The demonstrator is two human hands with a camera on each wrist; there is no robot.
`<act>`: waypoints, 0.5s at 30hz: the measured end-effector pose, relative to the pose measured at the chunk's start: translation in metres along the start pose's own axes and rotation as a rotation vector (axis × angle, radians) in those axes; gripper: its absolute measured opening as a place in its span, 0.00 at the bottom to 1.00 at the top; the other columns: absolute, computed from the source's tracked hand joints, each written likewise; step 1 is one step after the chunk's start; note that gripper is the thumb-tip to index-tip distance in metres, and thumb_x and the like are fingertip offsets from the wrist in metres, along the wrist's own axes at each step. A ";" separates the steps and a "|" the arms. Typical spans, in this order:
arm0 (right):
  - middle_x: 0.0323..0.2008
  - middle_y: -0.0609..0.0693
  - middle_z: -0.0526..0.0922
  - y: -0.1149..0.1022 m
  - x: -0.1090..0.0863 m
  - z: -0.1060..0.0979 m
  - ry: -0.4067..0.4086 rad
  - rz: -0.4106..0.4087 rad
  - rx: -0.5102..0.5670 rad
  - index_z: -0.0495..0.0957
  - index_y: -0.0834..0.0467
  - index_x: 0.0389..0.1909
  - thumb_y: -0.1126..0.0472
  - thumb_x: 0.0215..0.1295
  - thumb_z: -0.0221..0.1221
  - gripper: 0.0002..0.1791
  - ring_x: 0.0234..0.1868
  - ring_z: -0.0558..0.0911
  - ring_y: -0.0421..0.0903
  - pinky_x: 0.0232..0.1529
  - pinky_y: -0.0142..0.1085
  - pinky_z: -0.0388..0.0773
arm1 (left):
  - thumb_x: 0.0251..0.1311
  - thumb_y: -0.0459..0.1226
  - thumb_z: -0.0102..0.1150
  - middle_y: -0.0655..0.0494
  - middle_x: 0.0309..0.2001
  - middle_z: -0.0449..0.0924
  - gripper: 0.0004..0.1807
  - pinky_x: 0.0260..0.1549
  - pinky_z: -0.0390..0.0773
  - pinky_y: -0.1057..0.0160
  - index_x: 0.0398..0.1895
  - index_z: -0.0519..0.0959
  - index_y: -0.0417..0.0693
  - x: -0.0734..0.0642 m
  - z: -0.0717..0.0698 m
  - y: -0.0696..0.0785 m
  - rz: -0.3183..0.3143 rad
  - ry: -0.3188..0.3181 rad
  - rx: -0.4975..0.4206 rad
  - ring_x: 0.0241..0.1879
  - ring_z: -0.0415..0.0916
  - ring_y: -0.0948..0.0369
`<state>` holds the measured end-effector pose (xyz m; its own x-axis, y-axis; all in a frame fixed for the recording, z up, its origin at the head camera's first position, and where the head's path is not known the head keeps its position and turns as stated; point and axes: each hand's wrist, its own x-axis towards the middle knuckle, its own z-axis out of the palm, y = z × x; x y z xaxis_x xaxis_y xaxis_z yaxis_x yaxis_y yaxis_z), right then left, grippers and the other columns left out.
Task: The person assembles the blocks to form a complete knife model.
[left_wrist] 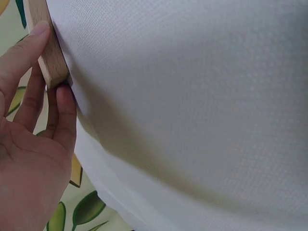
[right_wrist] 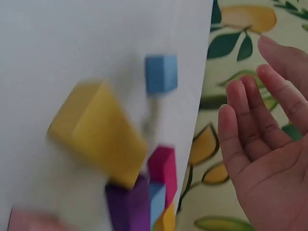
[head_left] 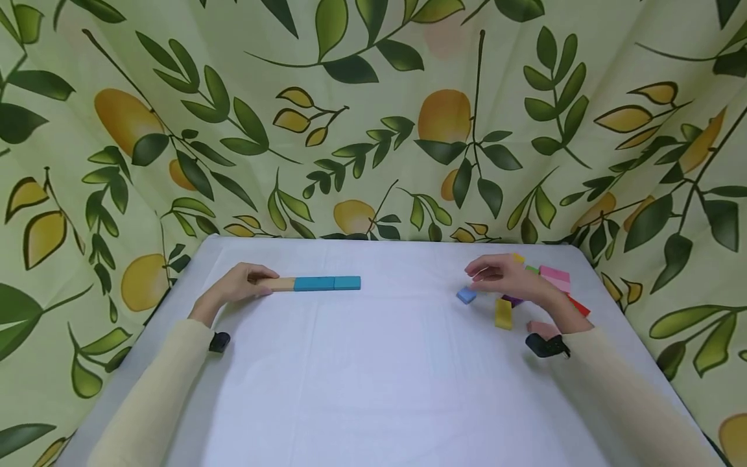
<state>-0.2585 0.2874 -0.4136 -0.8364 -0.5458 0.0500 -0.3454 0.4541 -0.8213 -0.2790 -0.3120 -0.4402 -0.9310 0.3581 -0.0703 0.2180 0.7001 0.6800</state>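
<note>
At the left end of a straight row, my left hand [head_left: 245, 282] pinches a plain wooden block [head_left: 277, 284]. In the left wrist view the thumb lies along the side of this wooden block [left_wrist: 48, 53], with fingertips at its near end. Two teal blocks [head_left: 314, 283] continue the row to the right. My right hand [head_left: 504, 277] hovers over loose coloured blocks, its fingers loosely bent and holding nothing. Nearest its fingertips in the head view lies a small blue block [head_left: 466, 295]. The right wrist view shows that blue block [right_wrist: 161, 74] apart from the hand [right_wrist: 269, 139].
Around the right hand lie a yellow block [head_left: 503, 314], a purple block [head_left: 513, 301], pink blocks [head_left: 556, 274], a red block [head_left: 580, 305] and a pale pink block [head_left: 543, 329]. A white cloth covers the table [head_left: 373, 376]. A leaf-patterned curtain [head_left: 373, 130] hangs behind.
</note>
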 end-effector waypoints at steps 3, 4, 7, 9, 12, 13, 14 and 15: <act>0.50 0.66 0.81 0.004 -0.021 -0.014 0.015 0.067 -0.006 0.79 0.69 0.55 0.68 0.65 0.68 0.18 0.50 0.81 0.58 0.48 0.32 0.78 | 0.62 0.29 0.69 0.38 0.54 0.81 0.17 0.56 0.69 0.41 0.54 0.84 0.36 0.002 0.000 0.000 -0.003 0.003 0.000 0.53 0.74 0.43; 0.50 0.65 0.81 0.005 -0.027 -0.017 0.016 0.093 -0.020 0.80 0.69 0.55 0.67 0.65 0.68 0.19 0.50 0.81 0.58 0.48 0.32 0.78 | 0.62 0.29 0.69 0.38 0.54 0.81 0.17 0.56 0.69 0.41 0.54 0.84 0.36 0.002 -0.001 0.000 0.000 -0.002 -0.003 0.53 0.74 0.43; 0.51 0.61 0.82 0.009 -0.042 -0.023 0.005 0.154 -0.085 0.80 0.67 0.57 0.64 0.64 0.70 0.22 0.52 0.81 0.57 0.48 0.31 0.78 | 0.62 0.30 0.69 0.38 0.55 0.81 0.17 0.56 0.69 0.41 0.54 0.83 0.35 0.002 -0.001 0.000 -0.002 -0.009 -0.006 0.53 0.74 0.43; 0.51 0.61 0.83 0.012 -0.049 -0.025 -0.008 0.164 -0.133 0.80 0.66 0.57 0.61 0.62 0.72 0.24 0.52 0.82 0.58 0.47 0.31 0.78 | 0.62 0.30 0.69 0.38 0.55 0.81 0.17 0.56 0.69 0.41 0.54 0.83 0.35 0.002 -0.001 0.001 -0.008 -0.011 -0.006 0.53 0.74 0.43; 0.50 0.58 0.84 0.020 -0.056 -0.024 -0.030 0.149 -0.186 0.81 0.64 0.56 0.59 0.58 0.75 0.26 0.49 0.82 0.57 0.46 0.33 0.79 | 0.62 0.30 0.69 0.37 0.55 0.81 0.17 0.56 0.68 0.41 0.55 0.83 0.35 0.001 -0.001 0.001 -0.016 -0.010 -0.003 0.53 0.74 0.43; 0.50 0.57 0.84 0.022 -0.057 -0.023 -0.036 0.143 -0.211 0.82 0.63 0.56 0.59 0.57 0.75 0.27 0.48 0.81 0.56 0.45 0.33 0.79 | 0.62 0.30 0.69 0.37 0.55 0.81 0.17 0.56 0.68 0.41 0.55 0.83 0.35 0.001 -0.001 0.001 -0.017 -0.010 -0.004 0.53 0.73 0.43; 0.49 0.55 0.83 0.025 -0.058 -0.022 -0.041 0.144 -0.218 0.82 0.62 0.57 0.59 0.56 0.76 0.27 0.47 0.80 0.55 0.44 0.33 0.79 | 0.62 0.29 0.69 0.37 0.55 0.80 0.17 0.57 0.68 0.41 0.55 0.83 0.35 0.001 -0.001 0.000 -0.019 -0.009 -0.008 0.53 0.73 0.43; 0.48 0.54 0.83 0.027 -0.059 -0.021 -0.045 0.143 -0.224 0.81 0.62 0.57 0.59 0.55 0.77 0.28 0.46 0.79 0.54 0.43 0.33 0.79 | 0.62 0.29 0.69 0.37 0.55 0.80 0.17 0.57 0.68 0.41 0.55 0.83 0.35 0.000 -0.001 0.000 -0.018 -0.009 -0.008 0.54 0.73 0.43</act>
<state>-0.2273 0.3465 -0.4269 -0.8655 -0.4934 -0.0868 -0.3151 0.6708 -0.6714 -0.2797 -0.3126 -0.4395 -0.9322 0.3510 -0.0886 0.1990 0.7012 0.6846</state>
